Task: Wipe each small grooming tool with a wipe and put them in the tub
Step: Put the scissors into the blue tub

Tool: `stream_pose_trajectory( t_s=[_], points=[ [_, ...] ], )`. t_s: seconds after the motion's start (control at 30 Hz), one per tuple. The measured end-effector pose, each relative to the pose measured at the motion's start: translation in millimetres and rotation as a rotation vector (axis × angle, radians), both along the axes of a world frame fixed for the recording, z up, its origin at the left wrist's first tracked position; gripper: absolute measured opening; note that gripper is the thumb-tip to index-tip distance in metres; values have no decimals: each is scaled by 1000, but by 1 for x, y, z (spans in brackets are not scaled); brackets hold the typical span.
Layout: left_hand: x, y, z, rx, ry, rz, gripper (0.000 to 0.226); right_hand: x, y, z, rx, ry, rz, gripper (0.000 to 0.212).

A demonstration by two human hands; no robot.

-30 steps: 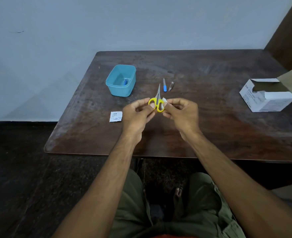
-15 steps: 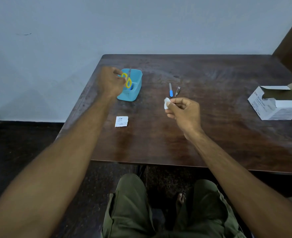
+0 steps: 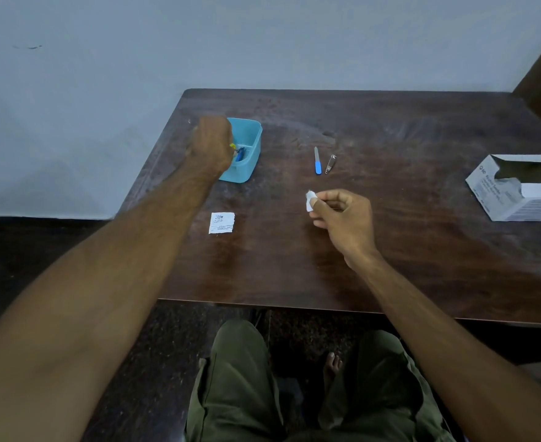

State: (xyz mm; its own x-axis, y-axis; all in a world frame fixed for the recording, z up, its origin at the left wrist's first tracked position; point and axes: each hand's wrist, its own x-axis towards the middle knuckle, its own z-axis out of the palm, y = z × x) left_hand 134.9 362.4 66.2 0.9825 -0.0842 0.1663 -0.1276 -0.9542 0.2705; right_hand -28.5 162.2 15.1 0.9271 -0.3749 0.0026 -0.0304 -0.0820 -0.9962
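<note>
A: Where is your left hand (image 3: 213, 145) right now?

B: Left of centre in the frame, over the near-left corner of the blue tub (image 3: 247, 148), knuckles toward the camera. The fingers are curled, and a sliver of yellow (image 3: 232, 145) peeks out at its right edge. It is too small to name, and whether your hand grips it you cannot tell from here.

A: And inside the tub?

B: Blue items (image 3: 239, 154) lie on its floor, just right of your hand; their shape is too small to read.

A: Your right hand (image 3: 342, 215)?

B: At the middle of the frame, held above the table (image 3: 422, 250). It pinches a small white wipe (image 3: 310, 199) between thumb and forefinger, the other fingers curled under.

A: What waits on the table?

B: Above your right hand lie a nail file with a blue handle (image 3: 317, 160) and, just beside it to the right, a metal nail clipper (image 3: 330, 163); the two are apart. A torn white sachet (image 3: 221, 223) lies flat lower left of centre, below the tub. At the right edge sits an open white cardboard box (image 3: 514, 193).
</note>
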Motion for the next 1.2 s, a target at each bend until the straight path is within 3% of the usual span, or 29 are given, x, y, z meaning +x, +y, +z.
stream_pose_trajectory(
  t_s=[0.23, 0.5, 0.8, 0.97, 1.2],
  points=[
    [4, -6, -2, 3, 89, 42, 40, 0, -5, -4, -22, -9, 2, 6],
    [1, -9, -3, -1, 86, 55, 37, -2, -9, -3, -21, -6, -8, 2],
    [-48, -49, 4, -168, -294, -27, 18, 2, -19, 1, 25, 9, -40, 3],
    [-72, -93, -23, -279, -161, -115, 10, 7, -31, 2, 121, 46, -80, 4],
    [-62, -134, -51, -258, 31, -81, 14, 12, -52, -4, 175, 78, -138, 3]
  ],
)
